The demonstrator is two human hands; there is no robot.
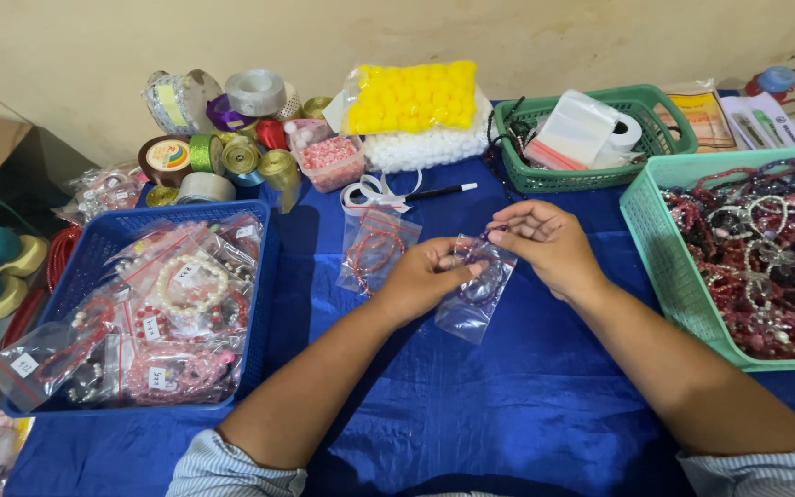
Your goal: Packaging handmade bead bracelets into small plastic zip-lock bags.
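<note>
Both my hands meet over the middle of the blue cloth. My left hand [425, 274] pinches the mouth of a small clear zip bag [473, 304] that hangs down onto the cloth. My right hand [545, 244] grips a dark purple bead bracelet [489, 236] at the bag's opening, partly inside it. Just left of my left hand lies another clear zip bag [374, 250] with a red bracelet in it.
A blue basket [94, 241] of bagged bracelets sits at left. A light green basket [648, 235] of loose bracelets stands at right. A dark green basket [545, 175] with empty bags and tape is behind. Ribbon spools [223, 152], pom-pom packs [413, 97] and a pen [441, 191] line the back.
</note>
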